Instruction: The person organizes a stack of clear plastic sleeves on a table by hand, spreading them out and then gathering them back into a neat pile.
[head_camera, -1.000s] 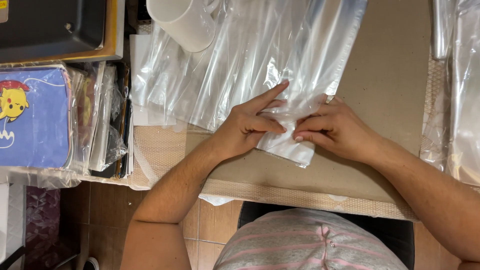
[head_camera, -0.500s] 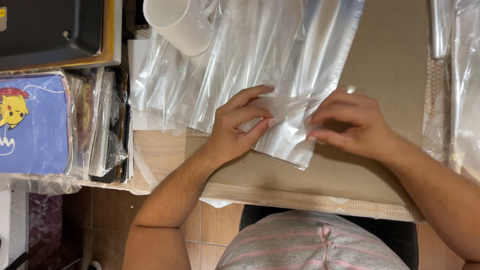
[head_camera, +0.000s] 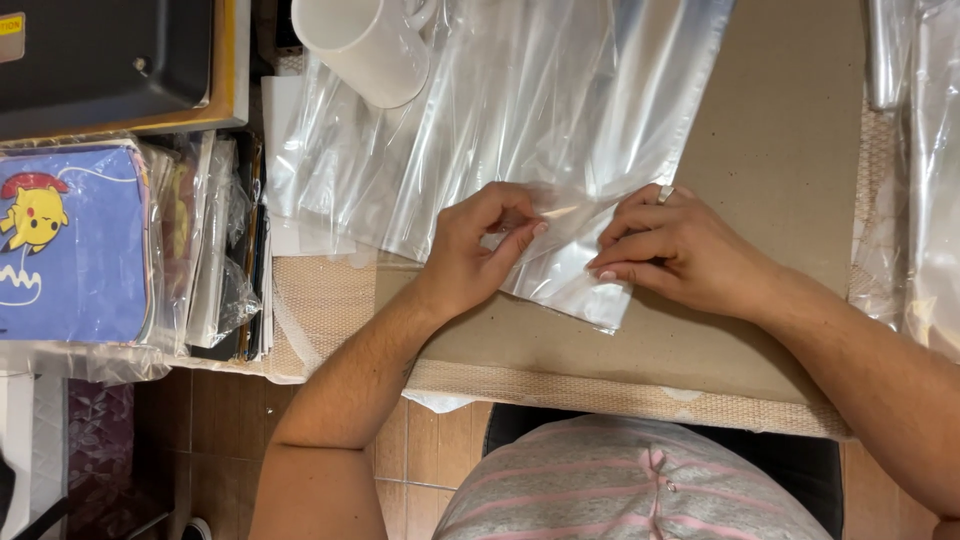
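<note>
Partly hidden, clear plastic bag (head_camera: 560, 255), left hand (head_camera: 475, 250), right hand (head_camera: 680, 250)

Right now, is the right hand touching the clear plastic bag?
Touching. The head view shows the right hand with fingertips pressed flat on the clear plastic bag.

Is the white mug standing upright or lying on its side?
On its side. The mug lies tipped on the clear plastic bags, with its round rim facing sideways toward the picture's left and its length stretched across them.
</note>
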